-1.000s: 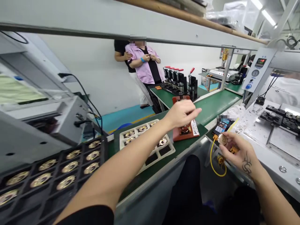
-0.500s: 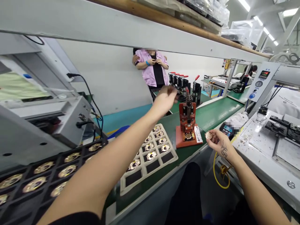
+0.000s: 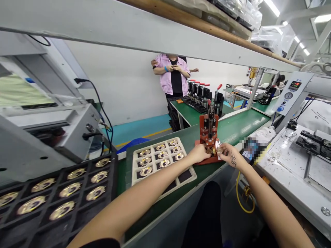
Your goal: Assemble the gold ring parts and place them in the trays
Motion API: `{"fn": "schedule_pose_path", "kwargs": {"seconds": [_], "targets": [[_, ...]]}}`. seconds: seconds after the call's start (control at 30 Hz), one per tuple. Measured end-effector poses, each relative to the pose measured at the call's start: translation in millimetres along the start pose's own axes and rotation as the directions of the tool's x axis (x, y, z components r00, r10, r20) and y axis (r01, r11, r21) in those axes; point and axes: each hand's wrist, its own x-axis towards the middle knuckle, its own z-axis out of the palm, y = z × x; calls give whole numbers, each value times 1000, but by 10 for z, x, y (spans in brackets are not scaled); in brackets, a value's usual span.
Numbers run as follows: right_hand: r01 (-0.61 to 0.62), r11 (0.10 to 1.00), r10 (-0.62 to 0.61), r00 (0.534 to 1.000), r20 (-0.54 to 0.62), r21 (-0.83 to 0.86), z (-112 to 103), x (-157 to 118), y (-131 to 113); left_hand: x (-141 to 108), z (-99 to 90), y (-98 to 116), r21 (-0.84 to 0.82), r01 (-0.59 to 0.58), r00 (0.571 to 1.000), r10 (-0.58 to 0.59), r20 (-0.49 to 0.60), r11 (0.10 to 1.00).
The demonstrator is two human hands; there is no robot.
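Observation:
A red toggle press (image 3: 210,125) stands on the green bench, its red-tipped lever (image 3: 209,102) upright. My left hand (image 3: 200,154) is at the press base, fingertips closed on a round watch case (image 3: 209,151) at the fixture; whether the case is lifted off it I cannot tell. Just right of the fixture, my right hand (image 3: 230,154) pinches another round, gold-coloured watch case (image 3: 220,150) between thumb and fingers. To the left lies a cream tray (image 3: 133,165) with several gold watch parts in its compartments. My left forearm covers its near part.
A black tray (image 3: 113,179) of gold parts sits at lower left. More black presses (image 3: 199,94) with red handles stand behind. A phone-like device (image 3: 250,148) and a white machine table (image 3: 281,165) are at right. A person in a pink shirt (image 3: 165,81) stands beyond the bench.
My left hand has come down from beside the press lever to the watch case at the base. My right hand has moved left with its watch case, up to the fixture.

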Motion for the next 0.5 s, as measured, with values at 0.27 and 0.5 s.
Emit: {"fn": "schedule_pose_path", "kwargs": {"seconds": [0.27, 0.5], "targets": [[17, 999, -15, 998, 59, -37, 158, 186, 78, -380, -217, 14, -58, 26, 1000, -26, 1, 998], [96, 993, -80, 979, 190, -74, 287, 407, -12, -952, -1007, -35, -385, 173, 982, -189, -4, 906]]}}
